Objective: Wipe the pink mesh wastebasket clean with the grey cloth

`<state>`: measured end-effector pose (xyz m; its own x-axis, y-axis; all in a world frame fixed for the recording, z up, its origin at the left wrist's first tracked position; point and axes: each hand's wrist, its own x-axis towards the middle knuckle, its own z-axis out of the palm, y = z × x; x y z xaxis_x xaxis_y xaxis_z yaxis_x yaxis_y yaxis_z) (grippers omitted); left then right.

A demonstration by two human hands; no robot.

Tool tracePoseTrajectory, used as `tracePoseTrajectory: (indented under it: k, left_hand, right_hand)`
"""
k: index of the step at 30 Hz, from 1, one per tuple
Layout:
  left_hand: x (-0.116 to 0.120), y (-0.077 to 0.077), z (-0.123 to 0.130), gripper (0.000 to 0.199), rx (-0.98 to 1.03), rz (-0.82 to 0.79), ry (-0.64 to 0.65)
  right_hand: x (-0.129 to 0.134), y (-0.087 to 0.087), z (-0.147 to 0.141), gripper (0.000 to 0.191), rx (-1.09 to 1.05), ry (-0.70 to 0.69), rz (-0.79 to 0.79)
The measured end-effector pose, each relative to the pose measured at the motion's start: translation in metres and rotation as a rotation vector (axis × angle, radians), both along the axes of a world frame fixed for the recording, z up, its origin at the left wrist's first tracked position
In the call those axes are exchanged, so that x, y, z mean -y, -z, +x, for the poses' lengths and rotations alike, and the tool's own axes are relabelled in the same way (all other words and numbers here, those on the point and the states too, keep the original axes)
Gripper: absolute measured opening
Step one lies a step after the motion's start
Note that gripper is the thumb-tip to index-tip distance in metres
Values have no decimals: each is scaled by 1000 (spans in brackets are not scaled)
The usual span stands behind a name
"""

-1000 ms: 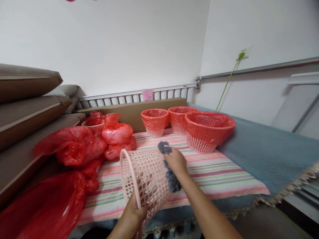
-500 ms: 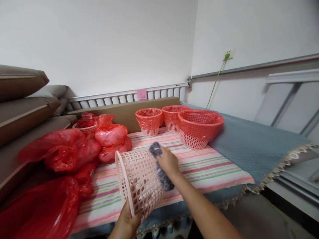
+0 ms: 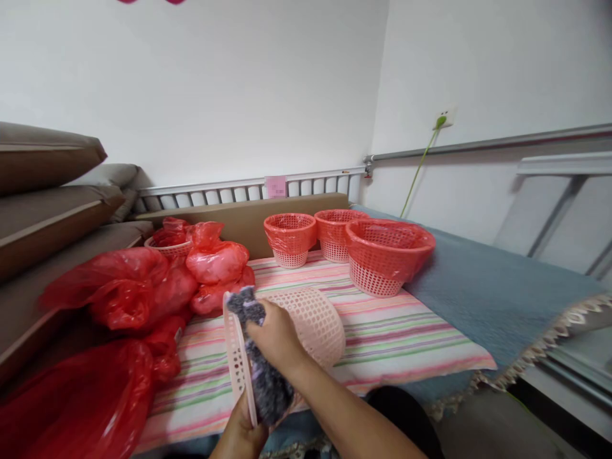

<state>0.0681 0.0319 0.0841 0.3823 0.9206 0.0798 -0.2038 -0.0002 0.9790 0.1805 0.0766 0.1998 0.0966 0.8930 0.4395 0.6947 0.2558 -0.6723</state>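
Observation:
A pink perforated basket [image 3: 318,322] lies on its side above the striped cloth [image 3: 382,331], its rim facing left. My left hand [image 3: 243,430] grips the lower part of that rim. In my right hand [image 3: 277,335] is a dark grey fuzzy cloth [image 3: 270,386], pressed against the basket's outside just behind the rim. The cloth hangs down from my fingers close to my left hand. My right hand covers part of the basket's side.
Three pink baskets lined with red plastic, one of them large [image 3: 382,255], stand at the back. Red plastic bags [image 3: 217,258] and another basket [image 3: 167,248] are at left, beside stacked cushions [image 3: 52,210]. A blue cover [image 3: 482,274] extends right.
My right hand has moved left with the grey cloth, from the basket's base end to near its rim. The view has shifted slightly, and a dark shape now shows at the bottom.

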Motion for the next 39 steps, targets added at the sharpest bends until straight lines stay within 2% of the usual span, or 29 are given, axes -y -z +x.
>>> tracePoseTrajectory:
  k: [2,4,8,10,12,14,16,18,20,22,24,26,28,30,33,35,37,39]
  left_hand:
    - [-1,-5,0,65,-32,10,3]
    - [-4,-9,2,67,-69,-15,-24]
    - [-14,-10,9,74,-25,-87,-77]
    - [-23,-5,13,77,45,-99,-39]
    - [-32,4,18,82,109,-104,36]
    - [-41,14,23,84,138,-94,86]
    - [-48,20,27,82,140,-80,84]
    - [-54,19,28,79,134,-84,61]
    - [-58,5,28,85,141,-96,38]
    - [-63,-24,30,93,154,-91,-19]
    - [-67,-60,37,85,146,-90,-115]
    - [-71,-89,49,72,209,-139,-81]
    - [-74,-99,64,70,234,-197,-68]
    - [-78,-88,79,76,243,-199,-99]
    - [-87,-50,94,85,228,-153,-148]
    - [-92,-30,100,83,198,-144,-141]
    - [-96,-20,102,74,156,-146,-136]
    - [-97,-16,97,59,91,-150,-158]
  right_hand:
    - [1,-4,-7,16,-1,-47,59]
    - [-5,-2,7,17,59,-12,60]
    - [-33,16,78,21,216,213,-76]
    - [-49,27,115,23,244,349,-180]
    - [-64,34,141,25,260,420,-231]
    - [-76,39,154,28,278,437,-220]
    - [-85,40,158,28,286,431,-206]
    - [-91,43,158,28,277,416,-211]
    - [-95,47,157,28,262,395,-197]
    - [-97,54,156,29,235,368,-165]
    - [-97,62,158,27,187,339,-134]
    - [-98,69,164,25,130,319,-106]
    - [-101,74,175,25,73,322,-101]
    - [-108,77,190,26,33,362,-135]
    - [-120,76,207,28,9,447,-216]
    - [-122,75,204,28,-25,471,-244]
    - [-114,74,182,25,-141,389,-230]
    - [-95,72,147,22,-295,181,-157]
